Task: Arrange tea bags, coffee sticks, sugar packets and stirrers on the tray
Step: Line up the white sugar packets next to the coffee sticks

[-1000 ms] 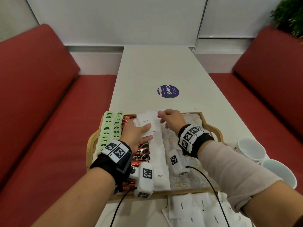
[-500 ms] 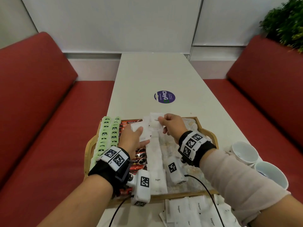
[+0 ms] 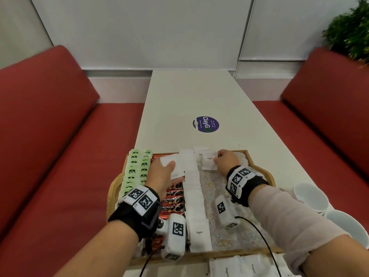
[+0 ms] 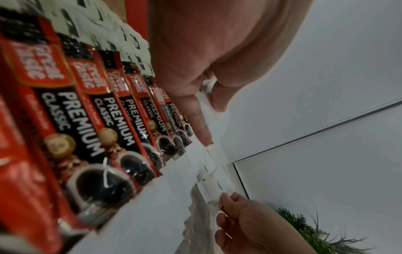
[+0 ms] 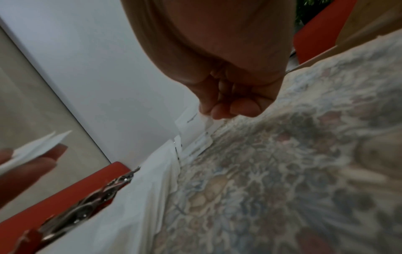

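Right hand, centre right of frame: fingertips pinched on a sugar packet at the tray's far end. Left hand, centre: thumb and fingers clamped on spare sugar packets above coffee sticks.

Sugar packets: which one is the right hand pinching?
The packet starting a second column at the tray's far end, right of the long sugar row; the right hand pinches its edge.

White cups R of table, purple sticker, plant.
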